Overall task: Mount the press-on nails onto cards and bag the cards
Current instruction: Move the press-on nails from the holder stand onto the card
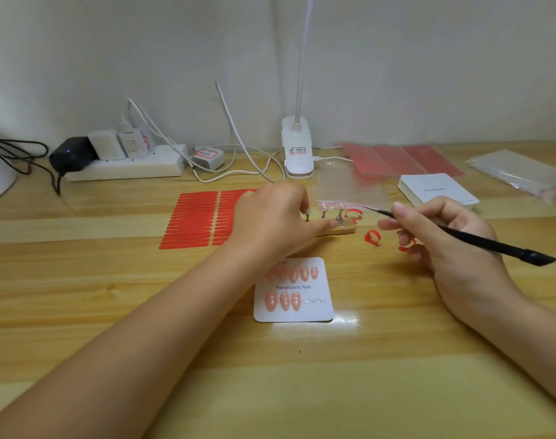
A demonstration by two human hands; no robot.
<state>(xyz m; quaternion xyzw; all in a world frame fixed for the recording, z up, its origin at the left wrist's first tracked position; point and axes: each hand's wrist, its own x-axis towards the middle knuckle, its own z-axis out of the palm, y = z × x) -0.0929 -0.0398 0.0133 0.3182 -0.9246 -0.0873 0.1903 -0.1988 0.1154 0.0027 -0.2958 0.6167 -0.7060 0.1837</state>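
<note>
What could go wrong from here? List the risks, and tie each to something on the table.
1. The left hand is reaching over the nail stand; a nudge could tip it and drop the nails still on it.
2. The right hand holds the black tool pointed toward the stand, so its tip could scratch a nail.
3. The left forearm lies just beside the card; a sweep could shift it.

left hand (271, 221) blurred, hiding holder's (343, 230) left end, card's (294, 291) top-left nails smeared

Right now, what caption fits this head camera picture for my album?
Left hand reaches the nail stand, right hand holds a black tool, card nearly filled.
</note>
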